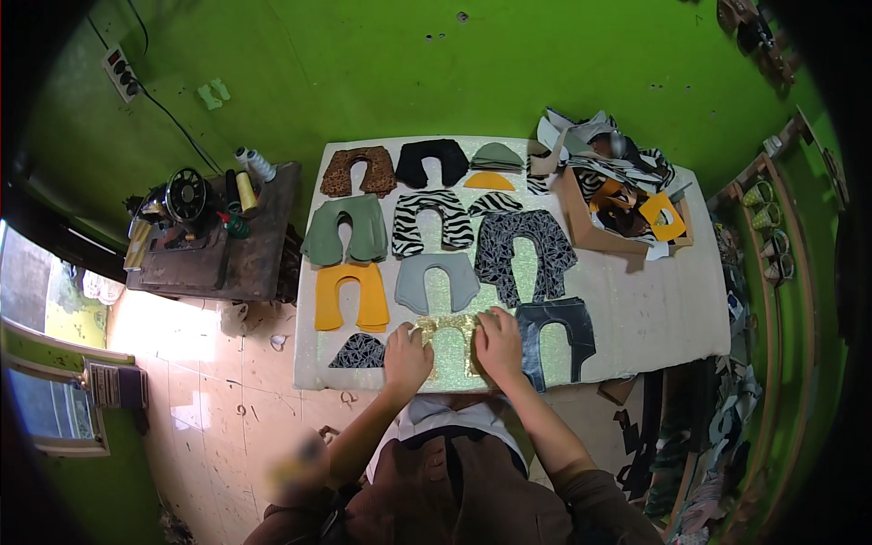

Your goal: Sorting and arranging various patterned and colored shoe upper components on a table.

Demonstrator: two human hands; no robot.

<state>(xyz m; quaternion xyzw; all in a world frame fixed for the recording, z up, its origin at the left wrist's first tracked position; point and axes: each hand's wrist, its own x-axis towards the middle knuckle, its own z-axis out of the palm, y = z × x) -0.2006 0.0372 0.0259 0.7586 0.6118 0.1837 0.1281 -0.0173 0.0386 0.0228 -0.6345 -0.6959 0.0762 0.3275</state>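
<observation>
At the table's front edge lies a gold, glittery U-shaped piece of shoe-upper material [445, 323], its opening toward me. My left hand [408, 358] holds its left side with bent fingers, and my right hand [499, 345] holds its right side; the fingers cover parts of both edges. Left of my left hand is a dark patterned triangular piece [360, 351]. Close to my right hand lie dark blue-grey U-shaped pieces [570, 314]. Beyond my hands are light grey U-shaped pieces [438, 270], yellow ones [351, 282] and black-and-white patterned ones [525, 229].
More cut pieces in green [343, 227], zebra print [431, 213], leopard print [359, 168] and black [432, 160] lie farther back on the pale table [649, 313]. A cardboard box [627, 238] overflows with scraps at right. A sewing machine [187, 202] stands at left.
</observation>
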